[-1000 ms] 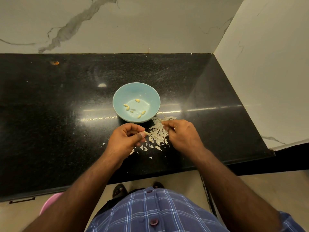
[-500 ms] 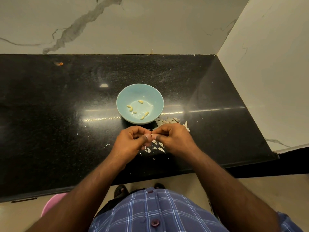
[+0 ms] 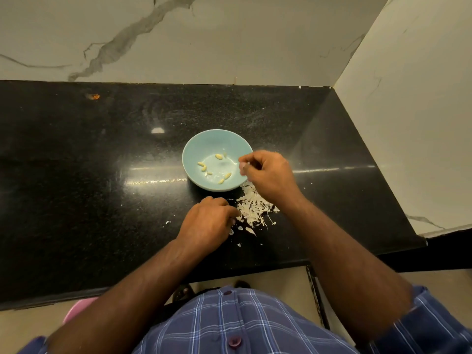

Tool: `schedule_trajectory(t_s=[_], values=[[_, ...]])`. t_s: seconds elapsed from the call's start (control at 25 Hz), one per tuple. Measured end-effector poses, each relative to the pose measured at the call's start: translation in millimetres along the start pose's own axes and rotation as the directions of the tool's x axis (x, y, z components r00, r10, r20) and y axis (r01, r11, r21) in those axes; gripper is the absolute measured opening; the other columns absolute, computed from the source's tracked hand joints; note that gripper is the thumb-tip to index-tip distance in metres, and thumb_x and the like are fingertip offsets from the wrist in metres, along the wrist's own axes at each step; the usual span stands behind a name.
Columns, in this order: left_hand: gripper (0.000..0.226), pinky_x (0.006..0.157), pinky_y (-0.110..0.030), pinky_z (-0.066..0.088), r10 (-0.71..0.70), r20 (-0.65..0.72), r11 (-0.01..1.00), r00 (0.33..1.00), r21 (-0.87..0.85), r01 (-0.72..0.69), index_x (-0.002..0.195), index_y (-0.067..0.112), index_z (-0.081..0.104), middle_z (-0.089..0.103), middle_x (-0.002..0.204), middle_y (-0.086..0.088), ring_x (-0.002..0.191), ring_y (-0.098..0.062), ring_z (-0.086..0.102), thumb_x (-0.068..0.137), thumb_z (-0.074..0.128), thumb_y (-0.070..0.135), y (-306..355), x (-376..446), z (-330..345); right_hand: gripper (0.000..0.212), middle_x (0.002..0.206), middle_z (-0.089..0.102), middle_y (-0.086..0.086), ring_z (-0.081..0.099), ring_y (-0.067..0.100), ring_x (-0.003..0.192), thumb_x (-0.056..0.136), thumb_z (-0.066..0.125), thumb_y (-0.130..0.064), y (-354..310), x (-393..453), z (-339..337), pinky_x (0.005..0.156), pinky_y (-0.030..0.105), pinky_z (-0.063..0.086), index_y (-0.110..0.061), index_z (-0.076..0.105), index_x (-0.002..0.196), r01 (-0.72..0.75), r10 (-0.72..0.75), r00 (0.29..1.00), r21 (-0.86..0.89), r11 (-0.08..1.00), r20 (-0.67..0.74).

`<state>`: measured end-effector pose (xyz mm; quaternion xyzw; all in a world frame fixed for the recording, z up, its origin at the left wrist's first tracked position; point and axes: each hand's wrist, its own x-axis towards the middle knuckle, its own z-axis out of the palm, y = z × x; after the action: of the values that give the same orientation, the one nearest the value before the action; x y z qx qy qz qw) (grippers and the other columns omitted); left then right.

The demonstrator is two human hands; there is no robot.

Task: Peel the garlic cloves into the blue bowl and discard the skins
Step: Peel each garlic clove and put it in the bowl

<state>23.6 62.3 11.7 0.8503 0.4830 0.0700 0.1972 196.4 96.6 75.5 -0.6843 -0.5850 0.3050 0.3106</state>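
Head view: one blue bowl [image 3: 194, 152], about six peeled cloves [image 3: 224, 177], right hand [image 3: 268, 175] loosely curled above, left hand's [image 3: 208, 223] grip indiscernible.

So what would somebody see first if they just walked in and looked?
Probably the blue bowl in the middle of the black counter, with a few peeled garlic cloves inside. Next, the white pile of skins just in front of it, by the left hand. The right hand hovers at the bowl's right rim.
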Motion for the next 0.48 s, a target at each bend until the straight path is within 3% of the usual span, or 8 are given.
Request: schedule_trajectory(t_s=[0.08, 0.24, 0.4, 0.48], values=[[0.031, 0.085, -0.034, 0.050, 0.030, 0.001, 0.998, 1.000, 0.050, -0.031, 0.131, 0.038, 0.064, 0.063, 0.122, 0.009, 0.106, -0.016, 0.054, 0.101, 0.056, 0.036, 2, 5, 3, 0.006, 0.071, 0.067, -0.013, 0.058, -0.001, 0.064, 0.091, 0.072, -0.026, 17, -15, -1, 0.063, 0.023, 0.047, -0.024, 0.077, 0.091, -0.053, 0.060, 0.995, -0.084, 0.995, 0.079], [0.027, 0.084, -0.034, 0.050, 0.021, 0.003, 0.998, 1.000, 0.059, -0.021, 0.125, 0.034, 0.066, 0.064, 0.115, 0.007, 0.102, -0.016, 0.054, 0.100, 0.058, 0.037, 4, 10, 3, 0.007, 0.087, 0.073, -0.010, 0.066, 0.005, 0.082, 0.088, 0.076, -0.029, 41, -42, 3, 0.080, 0.035, 0.058, -0.026, 0.077, 0.094, -0.058, 0.151, 0.948, -0.313, 0.948, 0.282], [0.020, 0.087, -0.033, 0.051, -0.004, -0.088, 0.998, 0.996, -0.061, -0.001, 0.115, 0.031, 0.068, 0.062, 0.114, 0.010, 0.104, -0.013, 0.056, 0.097, 0.061, 0.036, 2, 3, 1, 0.015, 0.089, 0.070, -0.011, 0.064, 0.006, 0.085, 0.084, 0.080, -0.037, 43, -54, 9, 0.082, 0.037, 0.058, -0.029, 0.074, 0.094, -0.049, 0.239, 0.884, -0.429, 0.902, 0.401], [0.015, 0.082, -0.029, 0.051, -0.012, -0.126, 0.991, 0.992, -0.135, -0.005, 0.108, 0.030, 0.067, 0.062, 0.108, 0.013, 0.099, -0.009, 0.057, 0.095, 0.062, 0.035, 0, -3, -2, 0.013, 0.095, 0.069, -0.010, 0.064, 0.011, 0.092, 0.087, 0.077, -0.036, 41, -54, 8, 0.084, 0.039, 0.057, -0.028, 0.072, 0.097, -0.032, 0.245, 0.895, -0.493, 0.870, 0.374]])
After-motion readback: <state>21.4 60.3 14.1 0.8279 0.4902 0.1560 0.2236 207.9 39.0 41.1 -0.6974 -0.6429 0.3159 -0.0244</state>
